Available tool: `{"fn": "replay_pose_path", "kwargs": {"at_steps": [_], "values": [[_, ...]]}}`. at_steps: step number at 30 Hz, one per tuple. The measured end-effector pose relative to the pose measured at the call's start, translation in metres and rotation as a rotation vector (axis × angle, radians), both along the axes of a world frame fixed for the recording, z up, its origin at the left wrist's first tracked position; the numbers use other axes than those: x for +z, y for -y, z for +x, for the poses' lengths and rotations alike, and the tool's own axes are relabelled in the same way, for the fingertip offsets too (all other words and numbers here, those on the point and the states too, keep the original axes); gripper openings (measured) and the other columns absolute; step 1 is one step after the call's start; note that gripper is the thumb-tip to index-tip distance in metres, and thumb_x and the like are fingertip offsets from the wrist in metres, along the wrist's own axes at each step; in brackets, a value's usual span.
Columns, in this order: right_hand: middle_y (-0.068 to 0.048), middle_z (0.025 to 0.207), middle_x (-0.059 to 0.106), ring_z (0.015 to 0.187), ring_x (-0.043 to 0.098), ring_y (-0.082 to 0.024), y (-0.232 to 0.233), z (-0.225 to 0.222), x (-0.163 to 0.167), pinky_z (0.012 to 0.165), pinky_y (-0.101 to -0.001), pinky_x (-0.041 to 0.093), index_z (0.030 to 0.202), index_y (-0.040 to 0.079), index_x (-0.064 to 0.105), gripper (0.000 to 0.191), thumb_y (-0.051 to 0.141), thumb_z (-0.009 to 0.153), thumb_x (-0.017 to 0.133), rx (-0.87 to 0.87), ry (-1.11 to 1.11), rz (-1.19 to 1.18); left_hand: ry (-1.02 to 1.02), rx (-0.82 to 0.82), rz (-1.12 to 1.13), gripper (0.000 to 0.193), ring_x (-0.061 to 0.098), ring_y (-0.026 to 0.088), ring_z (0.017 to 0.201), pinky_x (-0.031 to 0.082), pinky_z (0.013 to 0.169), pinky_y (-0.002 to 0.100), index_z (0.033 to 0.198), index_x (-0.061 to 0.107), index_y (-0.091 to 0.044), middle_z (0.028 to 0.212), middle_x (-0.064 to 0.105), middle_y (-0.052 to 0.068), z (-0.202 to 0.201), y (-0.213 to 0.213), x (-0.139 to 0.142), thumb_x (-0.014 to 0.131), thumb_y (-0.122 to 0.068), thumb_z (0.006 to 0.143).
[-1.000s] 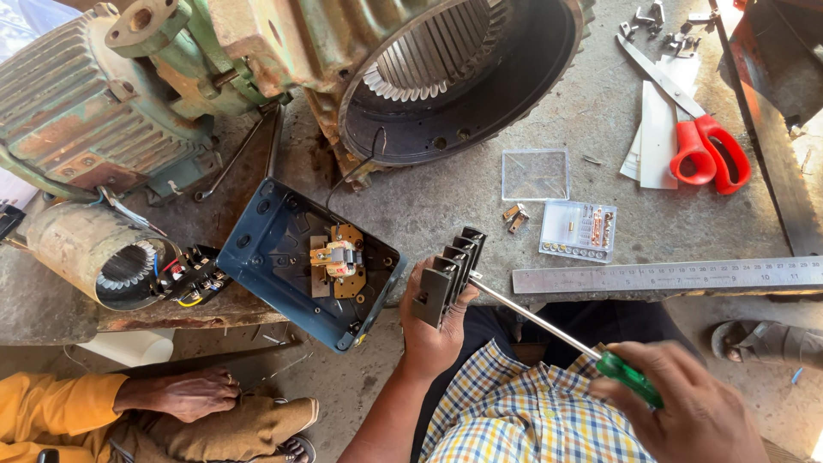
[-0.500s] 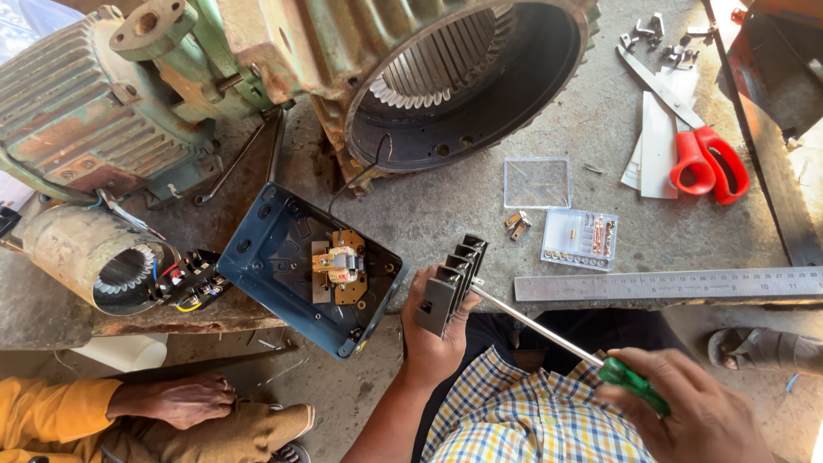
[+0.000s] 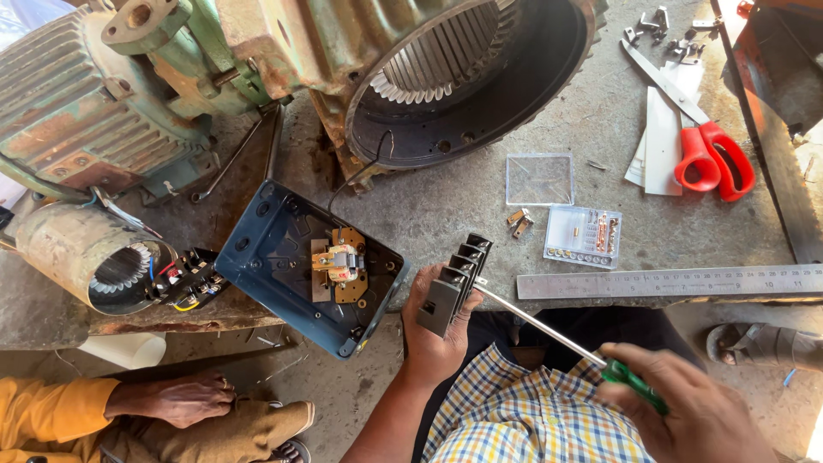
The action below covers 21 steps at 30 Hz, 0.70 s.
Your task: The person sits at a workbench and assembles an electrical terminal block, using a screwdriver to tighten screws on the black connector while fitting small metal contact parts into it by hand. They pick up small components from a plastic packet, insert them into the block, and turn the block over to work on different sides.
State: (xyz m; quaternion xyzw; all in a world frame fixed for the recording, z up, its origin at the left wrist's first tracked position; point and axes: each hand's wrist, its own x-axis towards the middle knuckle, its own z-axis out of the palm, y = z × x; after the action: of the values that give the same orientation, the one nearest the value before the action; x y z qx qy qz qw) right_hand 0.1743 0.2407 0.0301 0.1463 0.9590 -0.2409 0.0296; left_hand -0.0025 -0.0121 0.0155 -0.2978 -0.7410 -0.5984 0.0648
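Note:
My left hand [image 3: 433, 330] grips a black terminal block [image 3: 454, 283] with several ribbed sections, held just off the front edge of the workbench [image 3: 480, 197]. My right hand [image 3: 686, 411] holds a screwdriver with a green handle [image 3: 633, 386]; its long metal shaft [image 3: 536, 321] runs up and left, with the tip against the side of the block. Just left of the block lies an open dark blue box cover [image 3: 291, 274] with a small brass and orange part [image 3: 341, 264] inside it.
A large green motor housing [image 3: 463, 77] lies at the back, a smaller stator [image 3: 94, 257] with wires at left. Red scissors [image 3: 707, 159], a steel ruler [image 3: 669, 281], a clear parts box [image 3: 583, 236] and lid [image 3: 538, 178] lie right. Another person's hand [image 3: 184, 399] rests lower left.
The view has shifted slightly. My hands keep their hold on the block and the screwdriver, with the tip still at the block. The other person's hand has moved a little.

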Motion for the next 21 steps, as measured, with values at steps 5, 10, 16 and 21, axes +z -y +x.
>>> {"fn": "replay_pose_path", "kwargs": {"at_steps": [5, 10, 16, 21], "values": [[-0.001, 0.093, 0.075, 0.078, 0.076, -0.015, 0.002, 0.003, 0.000, 0.064, -0.0313, 0.060, 0.111, 0.017, 0.078, 0.046, 0.038, 0.070, 0.084, 0.001, -0.190, 0.031, -0.013, -0.025, 0.059, 0.009, 0.068, 0.020, 0.101, 0.060, 0.085, 0.036, 0.115, 0.065, -0.008, 0.113, 0.064, 0.008, 0.001, 0.001, -0.009, 0.065, -0.014, 0.108], [0.001, 0.091, 0.076, 0.073, 0.076, -0.009, 0.006, 0.006, -0.002, 0.059, -0.0271, 0.060, 0.118, 0.020, 0.079, 0.049, 0.040, 0.073, 0.086, 0.022, -0.263, 0.021, 0.272, -0.026, 0.210, 0.020, 0.075, 0.017, 0.094, 0.065, 0.082, 0.032, 0.118, 0.061, -0.001, 0.105, 0.071, 0.007, 0.004, -0.003, -0.016, 0.068, -0.014, 0.103], [0.002, 0.088, 0.077, 0.072, 0.077, -0.011, 0.015, 0.005, 0.004, 0.061, -0.0283, 0.061, 0.114, 0.021, 0.079, 0.045, 0.036, 0.072, 0.085, -0.104, -0.161, -0.103, 0.188, -0.012, 0.187, 0.019, 0.071, 0.015, 0.095, 0.061, 0.081, 0.031, 0.117, 0.063, -0.001, 0.105, 0.070, 0.007, 0.004, -0.003, -0.014, 0.071, -0.012, 0.103], [0.001, 0.089, 0.077, 0.071, 0.076, -0.011, 0.018, 0.004, 0.009, 0.061, -0.0285, 0.060, 0.117, 0.021, 0.079, 0.048, 0.038, 0.072, 0.086, -0.088, -0.167, -0.031, 0.120, 0.031, 0.149, 0.021, 0.070, 0.014, 0.094, 0.059, 0.078, 0.030, 0.117, 0.063, -0.002, 0.108, 0.067, 0.005, 0.005, -0.007, -0.006, 0.072, -0.013, 0.102]]}}
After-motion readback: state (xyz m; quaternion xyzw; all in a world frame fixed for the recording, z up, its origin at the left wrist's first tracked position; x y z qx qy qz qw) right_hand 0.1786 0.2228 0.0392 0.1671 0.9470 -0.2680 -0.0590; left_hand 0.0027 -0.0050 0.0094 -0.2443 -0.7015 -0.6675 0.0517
